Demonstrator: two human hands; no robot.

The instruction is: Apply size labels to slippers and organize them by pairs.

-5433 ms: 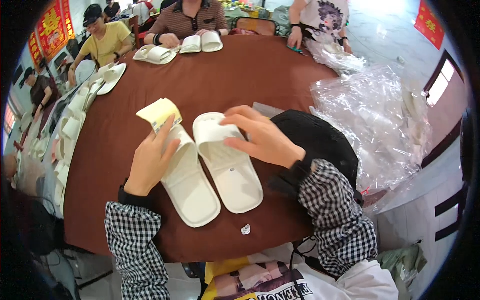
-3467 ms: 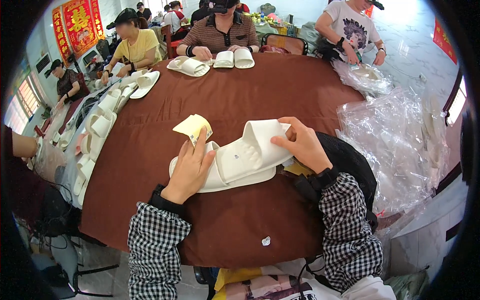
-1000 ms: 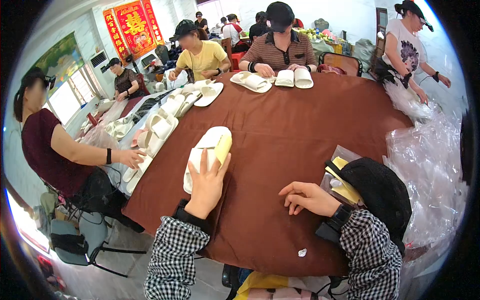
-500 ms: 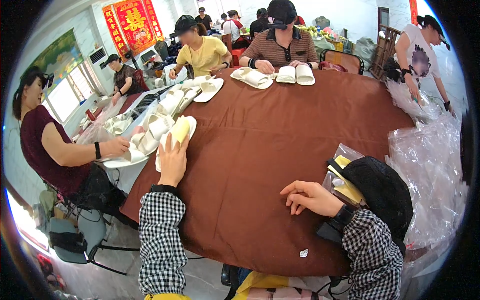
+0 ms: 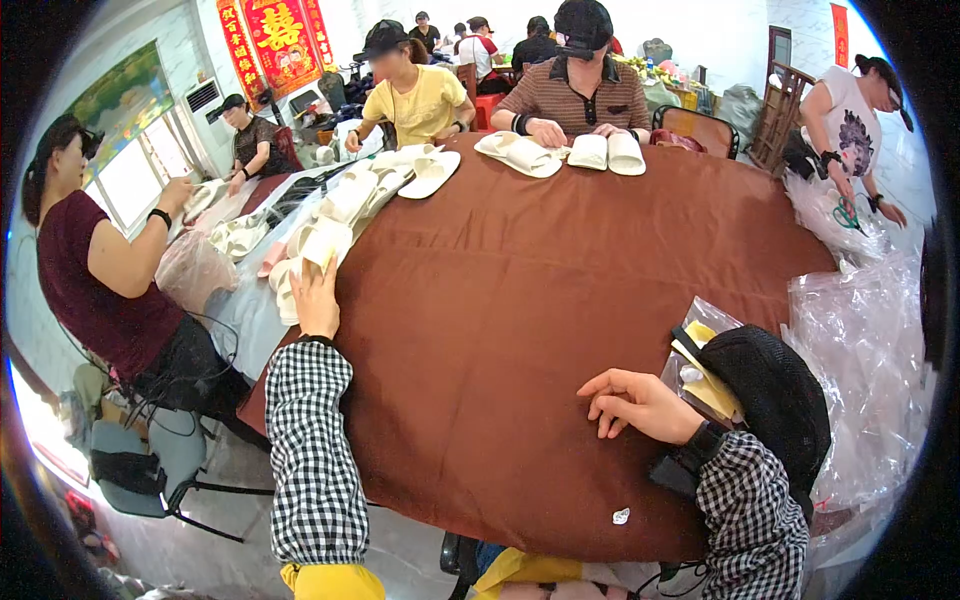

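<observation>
Left hand (image 5: 316, 300) stretched out, fingers on white slippers (image 5: 318, 245) at bench (image 5: 560, 280) edge. Right hand (image 5: 635, 405) loosely curled, empty, resting beside black mesh bag (image 5: 775, 395) containing yellow packets (image 5: 712, 392).

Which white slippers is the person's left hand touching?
The left hand rests on the white slipper pair at the near end of the row along the table's left edge. The other pairs lie farther up the row or in front of the people across the table.
</observation>
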